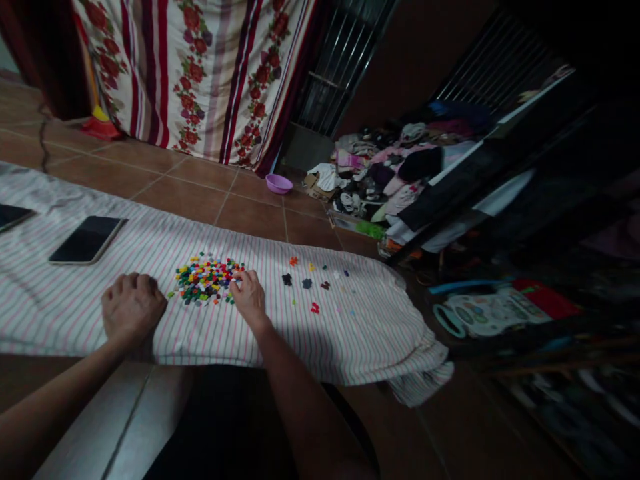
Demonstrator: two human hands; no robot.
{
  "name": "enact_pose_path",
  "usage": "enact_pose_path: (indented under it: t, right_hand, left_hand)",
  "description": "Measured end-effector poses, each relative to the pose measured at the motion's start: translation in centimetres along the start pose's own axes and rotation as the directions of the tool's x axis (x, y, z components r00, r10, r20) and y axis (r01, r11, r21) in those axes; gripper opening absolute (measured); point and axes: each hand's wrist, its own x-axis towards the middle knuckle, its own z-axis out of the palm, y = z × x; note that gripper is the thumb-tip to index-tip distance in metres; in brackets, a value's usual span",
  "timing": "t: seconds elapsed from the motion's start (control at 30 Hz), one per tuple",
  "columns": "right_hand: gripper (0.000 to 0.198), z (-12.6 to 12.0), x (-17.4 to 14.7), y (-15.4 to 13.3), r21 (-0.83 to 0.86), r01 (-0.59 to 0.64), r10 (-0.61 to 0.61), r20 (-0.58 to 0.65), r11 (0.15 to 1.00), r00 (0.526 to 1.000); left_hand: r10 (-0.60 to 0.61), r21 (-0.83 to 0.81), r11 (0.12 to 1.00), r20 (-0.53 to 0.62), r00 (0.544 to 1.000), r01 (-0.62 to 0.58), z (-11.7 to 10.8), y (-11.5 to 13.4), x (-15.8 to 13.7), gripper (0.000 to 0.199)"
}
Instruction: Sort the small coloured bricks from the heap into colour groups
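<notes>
A mixed heap of tiny coloured pieces (203, 281), red, yellow, green, black, white and more, lies on a striped cloth (225, 340). My right hand (249, 295) is at the heap's right edge, thumb and fingertips pinched together; anything between them is too small to make out. To the left of the heap my left hand (131, 303) rests knuckles up on the cloth, fingers curled under. Small single-colour groups lie to the right: orange pieces (293, 261), black pieces (287, 279), dark grey pieces (307, 284), brown pieces (325, 285) and red pieces (315, 308).
A phone (89, 240) lies on the cloth at the left, with another dark device (13, 216) at the frame edge. Beyond the tiled floor (250, 207) are a purple basin (279, 184), a floral curtain (200, 80) and piled clothes (385, 167).
</notes>
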Motion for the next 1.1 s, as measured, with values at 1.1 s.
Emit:
enact_pose_path:
  t: [1.1]
  right_hand:
    - [0.024, -3.4, 1.6, 4.7, 0.199, -0.031, 0.083, -0.255, 0.979, 0.963]
  left_hand:
    - [-0.067, 0.161, 0.985, 0.069, 0.995, 0.055, -0.5, 0.7, 0.2, 0.035]
